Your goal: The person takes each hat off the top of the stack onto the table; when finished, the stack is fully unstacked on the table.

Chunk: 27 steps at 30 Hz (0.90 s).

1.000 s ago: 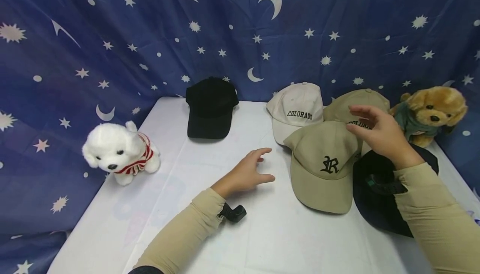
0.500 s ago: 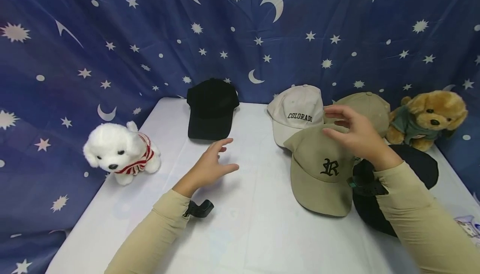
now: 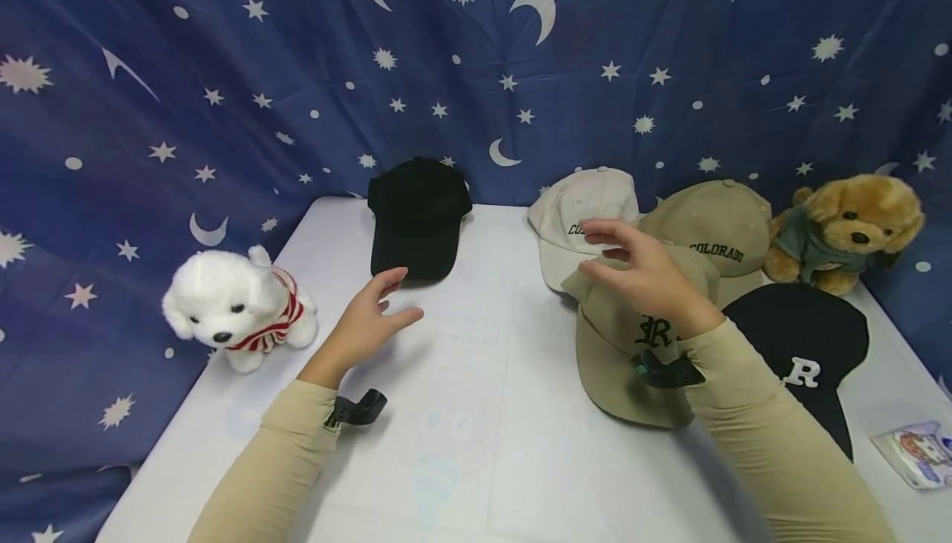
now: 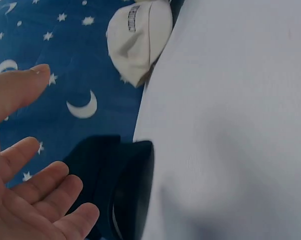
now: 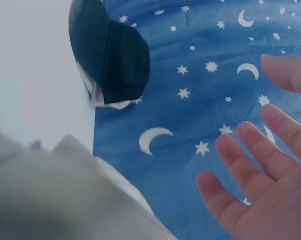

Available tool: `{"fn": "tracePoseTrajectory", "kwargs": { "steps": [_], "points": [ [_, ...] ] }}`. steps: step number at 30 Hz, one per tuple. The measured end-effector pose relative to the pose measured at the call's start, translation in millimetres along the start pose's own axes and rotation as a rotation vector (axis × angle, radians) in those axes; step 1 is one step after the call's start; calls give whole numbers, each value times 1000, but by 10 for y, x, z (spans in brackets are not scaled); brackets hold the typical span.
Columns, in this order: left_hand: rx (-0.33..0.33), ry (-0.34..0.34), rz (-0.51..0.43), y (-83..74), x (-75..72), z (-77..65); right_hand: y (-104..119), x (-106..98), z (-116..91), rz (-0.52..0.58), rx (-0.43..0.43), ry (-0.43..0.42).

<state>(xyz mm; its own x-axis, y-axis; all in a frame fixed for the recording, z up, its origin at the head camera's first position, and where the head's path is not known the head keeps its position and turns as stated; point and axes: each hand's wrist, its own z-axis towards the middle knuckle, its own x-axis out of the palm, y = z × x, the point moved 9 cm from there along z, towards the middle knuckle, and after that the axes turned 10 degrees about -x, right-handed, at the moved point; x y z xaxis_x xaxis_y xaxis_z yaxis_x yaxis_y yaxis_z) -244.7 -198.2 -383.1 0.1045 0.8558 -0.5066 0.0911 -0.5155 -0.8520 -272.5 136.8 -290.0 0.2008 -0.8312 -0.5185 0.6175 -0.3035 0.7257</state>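
Observation:
My left hand [image 3: 362,326] hovers over the white table, just in front of the plain black cap [image 3: 418,216] and holding nothing. In the left wrist view its fingers are spread and relaxed beside that black cap [image 4: 123,185]. My right hand [image 3: 649,272] is above the khaki cap with a black R [image 3: 632,378], its fingers loosely bent with nothing between them. It partly hides that cap and the lettering of the cream Colorado cap [image 3: 591,196] behind. Bare fingers of the right hand [image 5: 270,170] also show in the right wrist view.
A tan Colorado cap [image 3: 721,221] and a brown plush dog [image 3: 855,225] stand at the back right. Nearer lies a dark cap with a white R [image 3: 811,345], with a small cartoon-printed packet [image 3: 918,452] beside it. A white plush dog [image 3: 230,299] sits at the left.
Both hands have moved left: the left from mid-table to the plain black cap, the right from over the tan Colorado cap to the khaki R cap. The caps have stayed put.

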Motion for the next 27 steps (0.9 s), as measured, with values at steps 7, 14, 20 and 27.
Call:
{"fn": "tracePoseTrajectory", "kwargs": {
  "steps": [7, 14, 20, 27],
  "points": [
    [-38, -49, -13, 140, -194, 88, -6, 214, 107, 34, 7, 34],
    [-59, -83, -14, 248, -334, 201, -46, 421, 189, 39, 18, 42],
    [-108, -119, -23, 340, -413, 337, -96, 610, 261, 30, 41, 39],
    [-183, -162, -36, 455, -443, 499, -110, 796, 363, 76, 73, 44]
  ]
}}
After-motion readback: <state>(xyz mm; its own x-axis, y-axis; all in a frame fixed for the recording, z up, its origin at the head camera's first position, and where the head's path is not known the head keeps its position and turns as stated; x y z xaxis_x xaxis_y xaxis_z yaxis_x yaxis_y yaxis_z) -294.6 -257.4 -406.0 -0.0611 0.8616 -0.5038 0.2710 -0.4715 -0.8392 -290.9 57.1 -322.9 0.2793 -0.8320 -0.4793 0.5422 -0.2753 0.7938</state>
